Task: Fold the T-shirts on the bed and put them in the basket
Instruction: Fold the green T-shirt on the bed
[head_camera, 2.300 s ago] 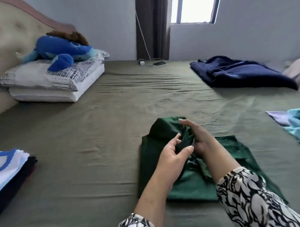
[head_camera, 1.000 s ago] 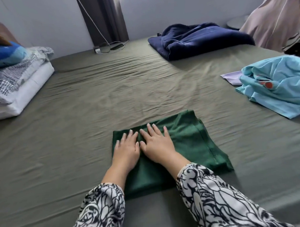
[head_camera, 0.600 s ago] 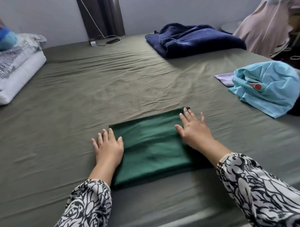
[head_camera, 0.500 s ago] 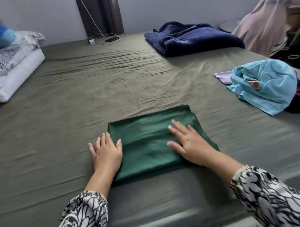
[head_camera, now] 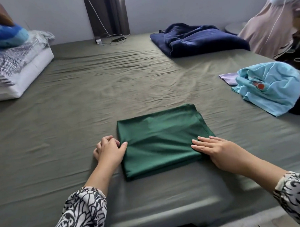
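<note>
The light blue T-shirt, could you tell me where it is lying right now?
In the head view the light blue T-shirt lies crumpled at the bed's right edge, beyond the folded green T-shirt, nearer than the navy blanket.

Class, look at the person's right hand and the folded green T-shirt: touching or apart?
Touching. The head view shows the right hand lying flat, fingers straight, on the near right corner of the folded green T-shirt.

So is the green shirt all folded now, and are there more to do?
The green T-shirt looks folded into a neat rectangle. The left hand is at its left edge, seemingly pinching it; the right hand rests flat on its right. The crumpled light blue shirt is unfolded. No basket is visible.
</note>
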